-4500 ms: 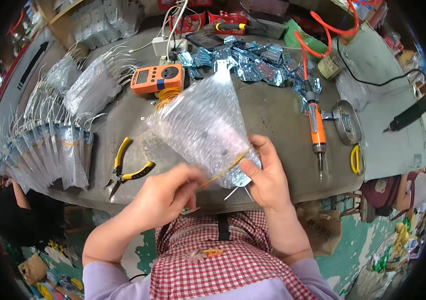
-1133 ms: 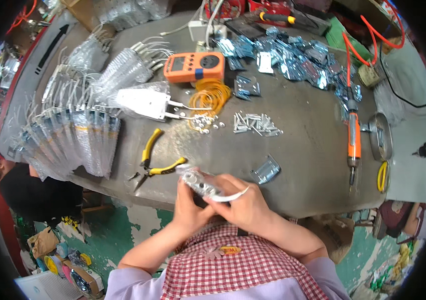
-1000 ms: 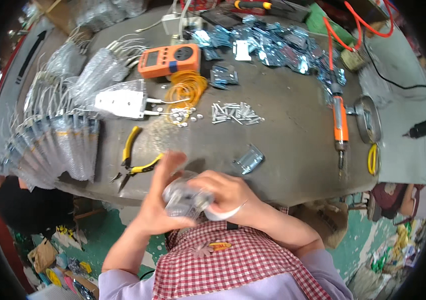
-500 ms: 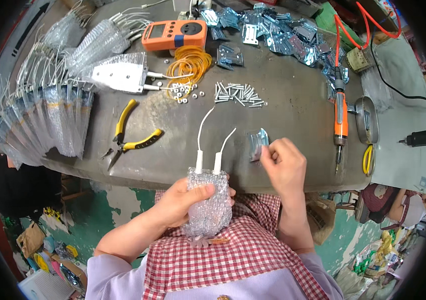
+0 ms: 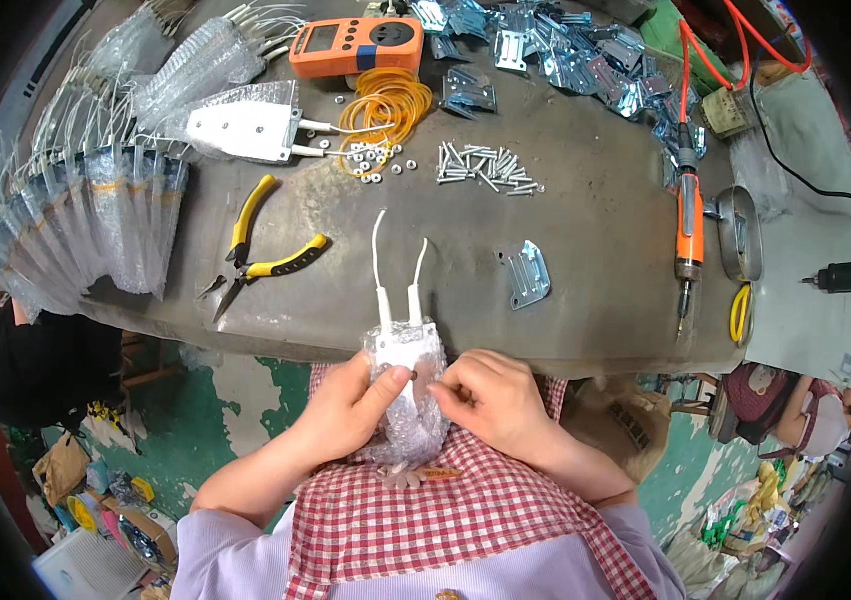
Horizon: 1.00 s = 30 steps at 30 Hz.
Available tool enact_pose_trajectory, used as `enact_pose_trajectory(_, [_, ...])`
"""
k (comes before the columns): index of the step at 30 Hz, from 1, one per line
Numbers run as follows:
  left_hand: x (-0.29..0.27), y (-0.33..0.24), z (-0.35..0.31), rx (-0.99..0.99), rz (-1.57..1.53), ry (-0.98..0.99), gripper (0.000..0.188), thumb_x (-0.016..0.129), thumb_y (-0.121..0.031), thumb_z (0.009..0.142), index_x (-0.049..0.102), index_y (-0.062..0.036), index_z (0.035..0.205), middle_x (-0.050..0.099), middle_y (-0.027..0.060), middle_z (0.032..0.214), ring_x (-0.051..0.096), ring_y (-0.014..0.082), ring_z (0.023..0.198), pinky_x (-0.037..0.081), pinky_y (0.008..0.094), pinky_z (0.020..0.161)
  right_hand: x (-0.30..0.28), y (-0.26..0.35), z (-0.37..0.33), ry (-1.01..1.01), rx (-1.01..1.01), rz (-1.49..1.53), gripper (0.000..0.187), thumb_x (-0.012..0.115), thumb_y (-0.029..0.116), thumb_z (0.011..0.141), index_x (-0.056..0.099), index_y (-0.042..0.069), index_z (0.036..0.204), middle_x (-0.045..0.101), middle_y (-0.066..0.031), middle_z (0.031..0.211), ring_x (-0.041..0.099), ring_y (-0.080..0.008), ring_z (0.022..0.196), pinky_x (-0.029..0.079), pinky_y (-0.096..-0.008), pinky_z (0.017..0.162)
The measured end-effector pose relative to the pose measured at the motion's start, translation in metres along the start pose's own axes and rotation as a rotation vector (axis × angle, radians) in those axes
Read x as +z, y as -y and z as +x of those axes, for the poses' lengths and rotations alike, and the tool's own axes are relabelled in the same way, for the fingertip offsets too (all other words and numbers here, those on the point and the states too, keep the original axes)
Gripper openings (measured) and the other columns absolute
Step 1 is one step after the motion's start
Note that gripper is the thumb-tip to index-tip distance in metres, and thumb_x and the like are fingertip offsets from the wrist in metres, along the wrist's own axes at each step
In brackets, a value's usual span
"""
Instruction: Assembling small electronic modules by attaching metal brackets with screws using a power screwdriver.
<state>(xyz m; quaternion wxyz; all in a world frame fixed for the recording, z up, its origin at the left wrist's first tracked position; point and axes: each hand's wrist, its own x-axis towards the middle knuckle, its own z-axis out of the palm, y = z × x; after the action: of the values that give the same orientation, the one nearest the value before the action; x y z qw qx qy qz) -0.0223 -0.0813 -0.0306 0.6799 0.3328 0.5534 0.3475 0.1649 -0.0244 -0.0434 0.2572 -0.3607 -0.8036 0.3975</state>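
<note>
plate (image 5: 403,352), white, is in bubble wrap (image 5: 416,425) in l. hand (image 5: 344,408), in front of the checked apron (image 5: 506,510), by the near edge of the bench (image 5: 586,230). l. thumb presses its face, other fingers mostly hidden behind, so it's clasped. r. hand (image 5: 496,395) has fingers bent in at the right side; can't tell if they pinch the wrap or just sit by it. prob. light & stiff inside, wrap soft, squashy, maybe a bit slippery. best hold: thumb on flat face, fingers across back, approx. mid-length. 2 thin wires (image 5: 377,250) stick up from white sleeves (image 5: 385,308) up top; likely the fragile bit, so don't grab there. metal bracket (image 5: 528,276) lies on bench beyond r. hand.
</note>
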Motion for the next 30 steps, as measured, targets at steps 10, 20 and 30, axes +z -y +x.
enact_pose_trajectory(10, [-0.010,0.013,-0.020,0.099,0.733,-0.169,0.023,0.060,-0.024,0.084,0.059,-0.0036,0.076,0.059,0.0127,0.066,0.057,0.0318,0.058,0.045,0.0381,0.054,0.008,-0.004,-0.007,0.118,0.158,-0.051,0.023,0.070,0.021,0.077,0.057,0.003,0.071,0.056,-0.0087,0.061,0.056,-0.0230,0.055,0.043,-0.0338,0.052])
enact_pose_trajectory(20, [-0.025,0.057,-0.015,0.283,0.507,-0.004,0.024,0.066,-0.023,0.080,0.054,-0.0026,0.075,0.058,0.0084,0.081,0.059,0.0206,0.077,0.048,0.0326,0.068,0.012,-0.017,-0.028,0.360,0.206,0.249,0.016,0.062,0.017,0.081,0.058,0.002,0.078,0.059,-0.0112,0.074,0.059,-0.0266,0.067,0.046,-0.0358,0.060])
enact_pose_trajectory(30, [-0.002,0.048,-0.002,-0.189,-0.534,0.059,0.035,0.056,-0.022,0.090,0.053,0.0040,0.113,0.060,0.0117,0.110,0.055,0.0204,0.104,0.044,0.0383,0.091,-0.011,-0.011,-0.006,0.315,-0.021,0.092,0.024,0.067,0.025,0.078,0.056,0.006,0.070,0.054,-0.0077,0.069,0.056,-0.0249,0.064,0.045,-0.0356,0.058])
